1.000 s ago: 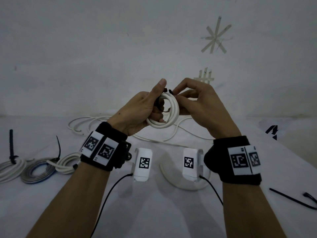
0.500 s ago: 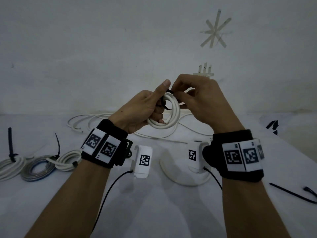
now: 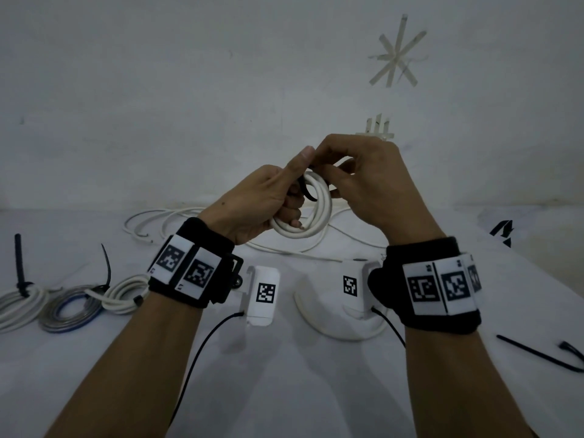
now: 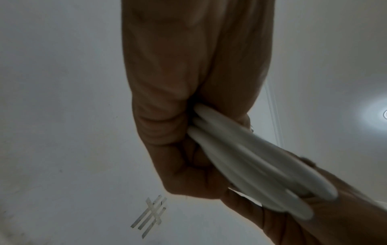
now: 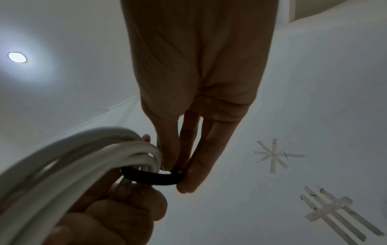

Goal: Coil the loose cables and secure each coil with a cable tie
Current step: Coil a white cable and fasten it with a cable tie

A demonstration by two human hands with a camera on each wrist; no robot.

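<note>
Four coils: one held (image 3: 311,213), three tied on the table (image 3: 19,303) (image 3: 71,308) (image 3: 124,294); two hands (image 3: 256,203) (image 3: 376,181).

Both hands hold a white cable coil up over the surface.

The left hand (image 3: 252,200) grips the white coil (image 3: 311,213), fingers curled through it and thumb raised, while the right hand (image 3: 366,181) pinches a black cable tie (image 3: 305,192) looped at the coil's top. Loose white cable (image 3: 164,219) lies on the surface (image 3: 300,390) behind. At far left sit three tied coils (image 3: 72,306); spare black ties (image 3: 543,355) lie at right.
</note>
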